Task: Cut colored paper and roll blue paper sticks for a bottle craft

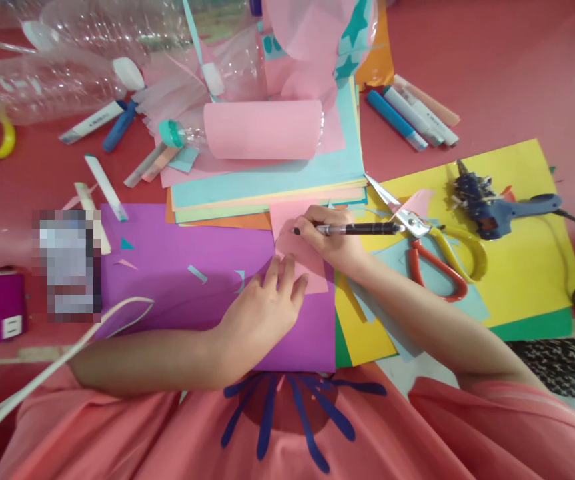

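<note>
A black pen (367, 229) is gripped in my right hand (331, 240), its tip on a small pink paper (312, 280) where a thin curved line shows. My left hand (262, 307) lies with fingers spread, fingertips resting on the lower left part of that pink paper. Beneath both is a purple sheet (167, 267) with small blue and pink scraps on it. Just beyond the pink paper, a plastic bottle wrapped in pink paper (262, 130), with a teal cap, lies sideways on a stack of coloured sheets (267, 190).
Scissors with red and yellow handles (420, 227) lie open on the right, near a blue glue gun (492, 203) on a yellow sheet (527, 267). Markers (412, 113) sit at back right. Clear plastic bottles (42, 80) fill the back left. A phone-like blurred object (67, 263) lies left.
</note>
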Demonstrator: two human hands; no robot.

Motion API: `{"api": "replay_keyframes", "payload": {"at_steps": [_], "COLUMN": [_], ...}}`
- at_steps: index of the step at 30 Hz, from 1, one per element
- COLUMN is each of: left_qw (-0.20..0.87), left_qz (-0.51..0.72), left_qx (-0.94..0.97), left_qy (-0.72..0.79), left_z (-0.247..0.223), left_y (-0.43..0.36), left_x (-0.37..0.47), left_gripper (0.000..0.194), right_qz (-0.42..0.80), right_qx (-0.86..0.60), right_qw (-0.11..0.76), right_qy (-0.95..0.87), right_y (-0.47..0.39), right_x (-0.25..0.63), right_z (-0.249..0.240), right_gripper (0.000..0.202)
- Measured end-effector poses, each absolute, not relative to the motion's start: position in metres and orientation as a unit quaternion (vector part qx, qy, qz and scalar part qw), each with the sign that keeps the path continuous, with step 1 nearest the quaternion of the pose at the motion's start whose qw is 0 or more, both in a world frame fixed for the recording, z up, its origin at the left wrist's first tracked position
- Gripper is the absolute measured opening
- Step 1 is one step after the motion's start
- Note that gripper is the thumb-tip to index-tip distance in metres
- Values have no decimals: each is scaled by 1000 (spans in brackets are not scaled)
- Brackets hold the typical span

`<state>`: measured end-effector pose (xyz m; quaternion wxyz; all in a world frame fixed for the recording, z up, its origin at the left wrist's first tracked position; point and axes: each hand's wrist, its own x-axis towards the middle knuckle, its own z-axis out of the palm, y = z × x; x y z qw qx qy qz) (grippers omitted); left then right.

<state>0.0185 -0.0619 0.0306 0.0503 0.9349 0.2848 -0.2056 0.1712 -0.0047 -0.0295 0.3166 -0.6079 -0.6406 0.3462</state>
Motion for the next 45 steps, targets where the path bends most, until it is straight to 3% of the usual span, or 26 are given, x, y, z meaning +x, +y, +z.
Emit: {"api": "replay_keyframes", "payload": {"at_steps": [14,23,31,45], "left_qw": [24,-13,-58,-57], "left_qz": [-202,-167,-53,-58], "left_qx": [939,946,960,959], "left_qy": [277,276,270,272], "left_z": [29,28,10,4], "left_y": [-62,-59,-44,-49], "left_x": [18,19,20,19], "left_gripper": [47,44,37,39], "right_qz": [365,443,450,417], "right_qx": [-604,-553,-524,-561], "right_qw": [321,427,399,370], "right_qy": [-631,-563,-603,-612], "right_y": [-3,-1,1,3], "right_x": [173,188,185,181], "right_z": [-29,-26,-29,-28], "right_gripper": [29,20,30,29]}}
